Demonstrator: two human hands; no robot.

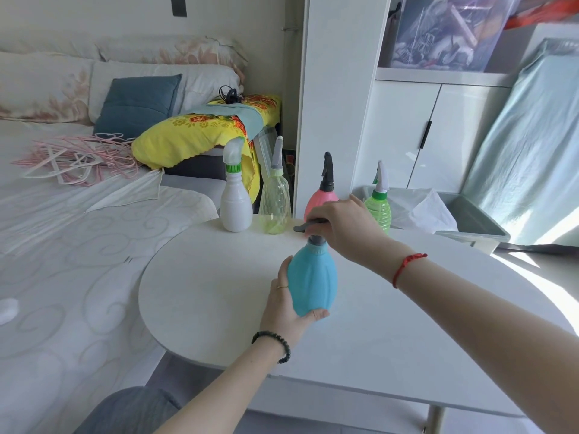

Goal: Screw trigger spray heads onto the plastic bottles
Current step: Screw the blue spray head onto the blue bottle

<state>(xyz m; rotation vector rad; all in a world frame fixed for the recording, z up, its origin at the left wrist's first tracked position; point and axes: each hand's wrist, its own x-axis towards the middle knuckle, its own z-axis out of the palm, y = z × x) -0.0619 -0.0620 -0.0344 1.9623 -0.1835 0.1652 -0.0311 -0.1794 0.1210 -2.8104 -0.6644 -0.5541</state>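
A blue bottle [312, 280] stands near the middle of a round white tabletop [219, 296], the left hand [286, 303] wrapped around its lower body, fingers closed on it from behind and the thumb across the front base. Above the bottle the right hand [343, 222] is closed over a dark grey trigger spray head [308, 227] seated on the neck, its nozzle poking out to the left — the head appears to be mid-way through being screwed on.

The risks, judged from here: a collar started crooked could cross-thread and jam; the smooth, rounded bottle could turn in the left hand instead of the cap tightening; and a wide elbow swing could topple the row behind.

Beyond the blue bottle, along the far edge, four bottles already wear their heads: a pink bottle [318, 200] directly behind, a green ribbed bottle [379, 209] behind and to the right, a clear yellowish bottle [275, 205] and a white bottle [235, 208] behind and to the left. Farther left lies a bed [78, 245].

No brand, label or legible writing shows on any bottle or spray head.
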